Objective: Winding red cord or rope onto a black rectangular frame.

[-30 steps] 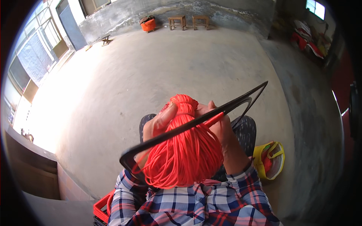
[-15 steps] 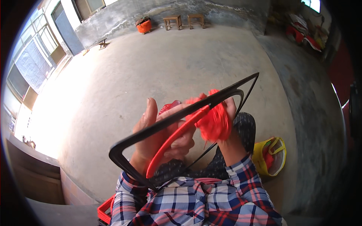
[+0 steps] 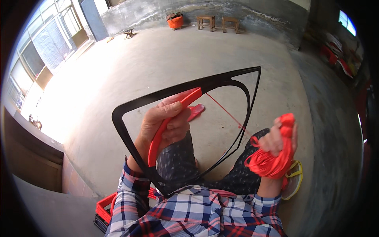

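Observation:
A black frame (image 3: 169, 92) with an angular outline and a curved inner bar is tilted above my lap. Red cord is wound tightly along its curved inner bar, making a wrapped grip (image 3: 157, 146). My left hand (image 3: 164, 120) is closed around that wrapped grip, thumb on top. Out to the right of the frame, my right hand (image 3: 275, 139) clutches a loose hank of red cord (image 3: 272, 164), slightly blurred. A single red strand (image 3: 224, 108) runs from the upper end of the wrapping toward the right hand.
A yellow bag (image 3: 298, 173) stands by my right forearm. Red and black frames (image 3: 104, 209) are stacked by my left elbow. Below the frame shows a pinkish-red shoe (image 3: 196, 111). Wooden stools (image 3: 206, 23) and an orange bucket (image 3: 175, 22) stand along the far wall.
My right hand has moved away from the frame to the right with the hank, stretching the strand out. The left hand's raised thumb has come down onto the wrapped grip. The frame has turned.

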Demonstrator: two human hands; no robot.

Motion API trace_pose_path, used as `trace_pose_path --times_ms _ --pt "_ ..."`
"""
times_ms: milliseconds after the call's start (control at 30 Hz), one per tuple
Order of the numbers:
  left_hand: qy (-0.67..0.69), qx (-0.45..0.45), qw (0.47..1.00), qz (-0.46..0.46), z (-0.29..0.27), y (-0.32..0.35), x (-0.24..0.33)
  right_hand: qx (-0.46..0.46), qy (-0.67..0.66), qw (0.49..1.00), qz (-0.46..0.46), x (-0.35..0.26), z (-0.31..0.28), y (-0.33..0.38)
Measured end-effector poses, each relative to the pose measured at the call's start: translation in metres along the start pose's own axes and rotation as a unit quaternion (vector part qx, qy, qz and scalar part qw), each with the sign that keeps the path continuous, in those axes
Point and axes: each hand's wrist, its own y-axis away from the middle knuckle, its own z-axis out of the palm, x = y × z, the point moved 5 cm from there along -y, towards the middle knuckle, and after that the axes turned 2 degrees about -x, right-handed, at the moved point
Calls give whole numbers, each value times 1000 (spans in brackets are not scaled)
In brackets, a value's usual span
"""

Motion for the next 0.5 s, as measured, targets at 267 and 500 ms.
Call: trace_pose_path --times_ms 267,500 --pt "-122 61 991 -11 -13 7 -7 117 -23 983 136 73 -59 12" --pt "-177 108 978 31 19 16 -1 164 323 925 110 66 -81 -39"
